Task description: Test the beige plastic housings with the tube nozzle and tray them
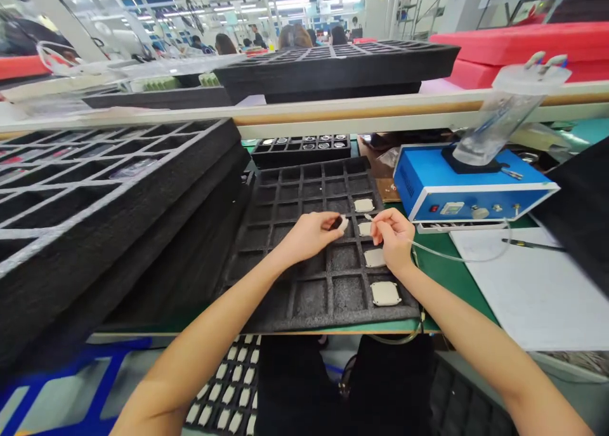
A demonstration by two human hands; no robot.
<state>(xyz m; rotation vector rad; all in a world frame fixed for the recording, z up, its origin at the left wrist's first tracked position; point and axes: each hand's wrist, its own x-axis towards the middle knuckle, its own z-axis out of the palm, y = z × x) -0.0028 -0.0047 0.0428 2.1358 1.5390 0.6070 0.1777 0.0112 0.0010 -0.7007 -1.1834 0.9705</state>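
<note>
My left hand (309,236) pinches a small cream-and-dark square piece (342,223) between thumb and fingers, above a black foam tray (328,322). Close by on the right, my right hand (392,236) is closed around a thin tool whose pale tip (368,217) points toward that piece; a small gap seems to lie between them. The tool's body is mostly hidden by my fingers. A clear tube (447,256) runs from near my right hand toward a blue box (476,188). Several cream square pieces (386,293) sit in the tray's right column.
Stacked black foam trays (190,188) rise at the left. A clear cylinder (490,122) stands tilted on the blue box. White paper (537,290) with a pen (537,244) lies at right. Behind is a smaller tray of round parts (304,157), below a shelf edge (333,122).
</note>
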